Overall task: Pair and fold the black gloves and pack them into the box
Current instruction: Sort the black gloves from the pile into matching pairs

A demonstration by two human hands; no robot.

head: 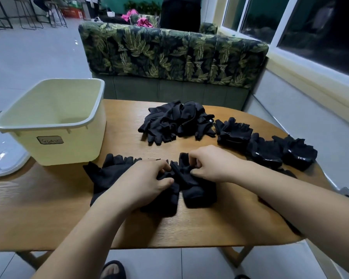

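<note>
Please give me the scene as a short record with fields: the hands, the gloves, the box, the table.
left hand: grips the gloves in work, front centre
right hand: pinches the same gloves
loose pile: black gloves, far middle of the table
folded bundles: three, in a row at the right
box: pale, at the left, no gloves seen inside
table: wooden, carries everything above

Pale box (pixel 73 146) stands upright, open, at 10 o'clock. A loose pile (pixel 175 121) of black gloves lies at 12; three folded pairs (pixel 266 152) line up at 2. At centre sit bunched gloves (pixel 197 192), a flat glove (pixel 103 178) touching them at 9.
</note>
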